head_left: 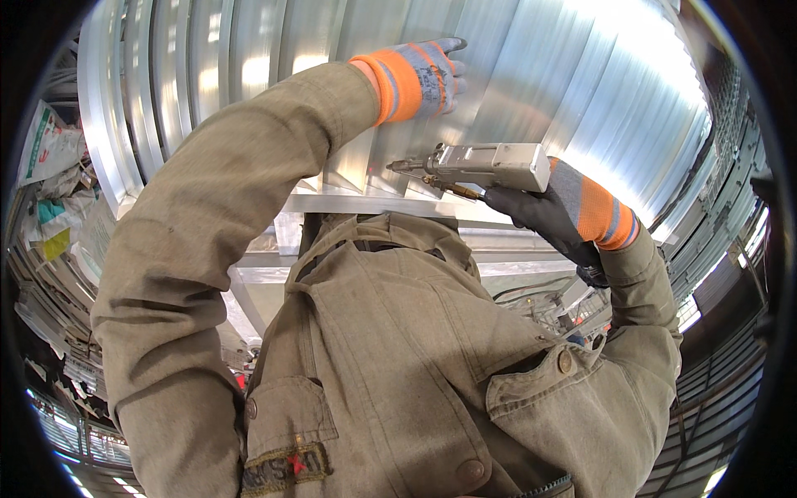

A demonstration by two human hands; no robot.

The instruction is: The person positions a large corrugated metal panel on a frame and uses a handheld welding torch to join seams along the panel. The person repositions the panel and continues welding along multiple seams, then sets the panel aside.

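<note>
Olive-brown work jacket [390, 357] cloth lies nearest the camera, wrinkled across the chest, with round metal buttons and an embroidered patch [286, 466] on the lower left. Both sleeves reach up and forward from it, the left one bent in a wide arc.

At the end of the left sleeve, the left grip [427, 79] wears a grey glove with an orange cuff. It lies over a ribbed metal panel [515, 91], back of the hand upward and fingers toward the right. Its underside is hidden, so I cannot tell whether it clasps anything or just rests there.

On the other side, the right grip [552, 203], in a matching glove with a black palm side, is clenched around a silver power tool [498, 166]. That tool sits just beyond the waist, above the near edge of the panel, its boxy body lying nearly level and its narrow nose pointing left. Slim brass-coloured piping [461, 191] runs beneath its front.

Ribs of the panel run away from the person, bright with glare at upper right. Along its near side stretches a pale metal bar [398, 207]. Far to the left are a white bag [51, 145] and a yellow-green scrap [56, 246]; stacked grey metal [721, 217] stands at the right.
</note>
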